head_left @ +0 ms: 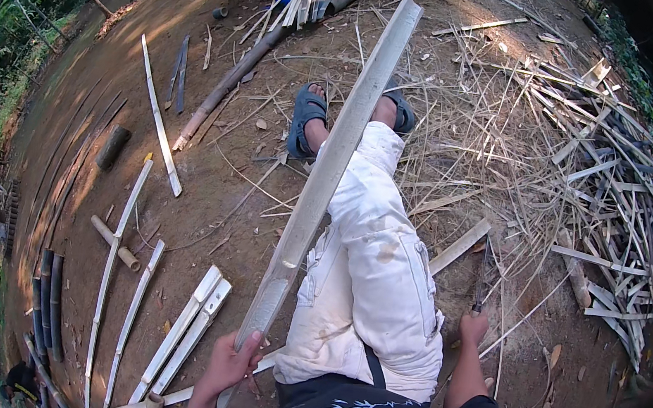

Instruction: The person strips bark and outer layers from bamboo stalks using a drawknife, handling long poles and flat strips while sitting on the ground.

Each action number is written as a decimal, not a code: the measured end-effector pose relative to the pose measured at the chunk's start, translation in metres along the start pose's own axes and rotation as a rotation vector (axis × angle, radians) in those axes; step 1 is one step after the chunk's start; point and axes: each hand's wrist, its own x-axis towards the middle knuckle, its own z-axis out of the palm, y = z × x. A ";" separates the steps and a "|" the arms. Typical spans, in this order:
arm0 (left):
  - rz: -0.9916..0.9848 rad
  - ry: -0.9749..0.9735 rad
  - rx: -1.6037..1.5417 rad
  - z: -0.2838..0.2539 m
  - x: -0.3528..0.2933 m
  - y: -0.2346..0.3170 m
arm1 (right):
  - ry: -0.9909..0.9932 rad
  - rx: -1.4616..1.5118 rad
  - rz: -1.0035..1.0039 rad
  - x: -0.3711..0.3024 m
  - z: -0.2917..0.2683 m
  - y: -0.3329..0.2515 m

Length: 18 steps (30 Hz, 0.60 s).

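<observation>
A long split bamboo strip [332, 163], its hollow inner face turned up, slants across my legs from lower left to the far middle. My left hand [231, 362] is closed round its near end, thumb on the inner face. At my right side my right hand [473, 328] is closed round the handle of a long knife [482, 280], its thin dark blade pointing away from me. Beside the blade a short flat bamboo piece [460, 246] lies tilted, partly hidden by my white-trousered leg.
Two split bamboo lengths [184, 326] lie left of my hand, with thinner strips [118, 258] further left. Dark bamboo tubes [50, 303] lie at the far left. A long pole [235, 78] crosses the ground ahead. Shavings [478, 133] and a heap of strips [613, 186] cover the right.
</observation>
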 end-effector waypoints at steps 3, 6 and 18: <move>0.330 0.095 0.325 0.020 0.033 0.051 | -0.105 -0.082 0.119 -0.049 -0.012 -0.021; 0.450 0.047 0.488 0.057 0.078 0.091 | -0.095 0.022 0.102 -0.046 0.024 0.012; 0.601 0.164 0.631 0.166 0.114 0.135 | -0.299 -0.143 0.202 -0.051 0.006 -0.024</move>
